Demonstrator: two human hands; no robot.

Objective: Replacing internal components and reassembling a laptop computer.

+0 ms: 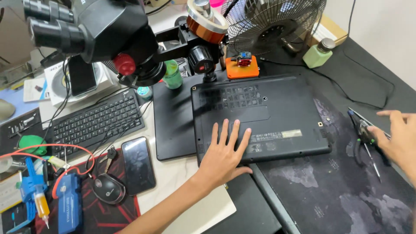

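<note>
A pale, light-coloured counter carries a large dark mat with a faint map pattern over its right half. A plain off-white wall rises behind the far right corner. Even, bright light falls from above, leaving soft shadows on the surfaces.

L hand flat, fingers spread, palm down; R hand reaching, fingers half-curled.
</note>
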